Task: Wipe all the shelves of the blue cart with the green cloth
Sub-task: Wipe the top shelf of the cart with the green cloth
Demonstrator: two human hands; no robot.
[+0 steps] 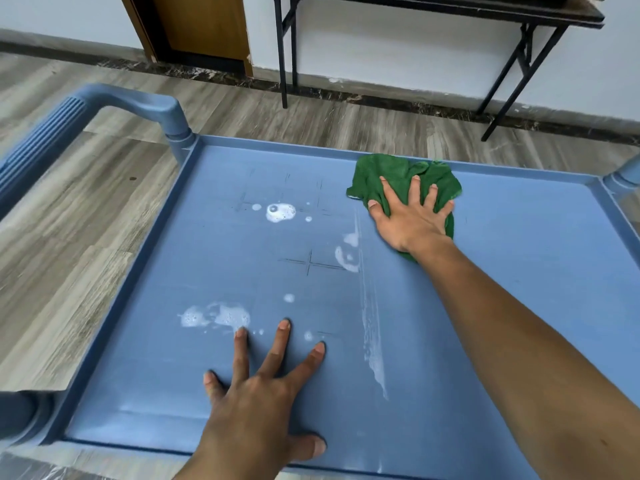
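Head view - only view. The top shelf (519, 271) of the blue cart (45, 143) fills the frame, seen from above. The green cloth (398, 174) lies bunched at the far rim, right of centre. The right hand (412, 220) is flat on top of it, fingers straight and spread, palm pressing down and not curled round the fabric. The left hand (263, 386) is splayed on bare shelf near the front edge, released and holding nothing, likely bracing.

White foam (280, 212) sits mid-shelf, and a second patch (216, 315) lies just beyond the left fingertips (240, 336). A thin soapy streak (372, 323) runs front to back between the two hands. Lower shelves are not in view. Wood-look floor (104, 237) lies around the cart, with black stand legs (519, 57) by the wall.

Handling, as a judgement:
- The cloth looks soft, light and limp, with terry-like pile. It will fold and bunch under a push, so a flat palm over its middle drives it better than a pinch at a corner.
- It is probably damp from the foam, so it should slide easily on the smooth plastic.
- The wet shelf looks slick, so the bracing hand may slip.
- The cart is presumably on wheels and could roll under sideways strokes.
- Nothing here is fragile.

The left half is unwiped - task early.
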